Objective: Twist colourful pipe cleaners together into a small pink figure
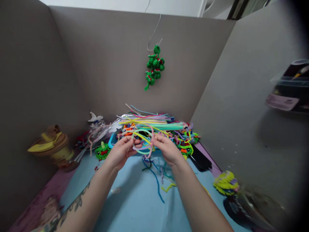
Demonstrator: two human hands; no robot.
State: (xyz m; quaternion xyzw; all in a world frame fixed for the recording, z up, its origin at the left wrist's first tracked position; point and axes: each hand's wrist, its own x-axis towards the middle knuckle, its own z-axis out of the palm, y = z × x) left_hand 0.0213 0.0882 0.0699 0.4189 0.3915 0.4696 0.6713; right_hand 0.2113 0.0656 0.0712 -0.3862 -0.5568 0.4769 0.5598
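Two hands: your left hand (123, 150) and right hand (167, 149) each have a narrow grip, thumb and fingers pinching opposite sides of the loops (144, 138).
Loops: raised over the table (132, 206), in front of the pile (145, 121); you seem to hold them from both sides so the soft rings keep their round, crossed shape.
Pile: long stems lie bundled lengthwise behind your hands, probably for easy reach.
Loose stems (158, 187): scattered below your hands and by your right forearm, where they could snag.
Hanging figures (155, 64): green, on a wire (158, 24) before the back wall (116, 64), likely to save table room.
Right side: black slab (200, 159), yellow bundle (226, 183) and blurred clear container (258, 206) crowd your arm's outer side.
Left side: pot (51, 146) by the wall; green figure (102, 150) near your left hand.
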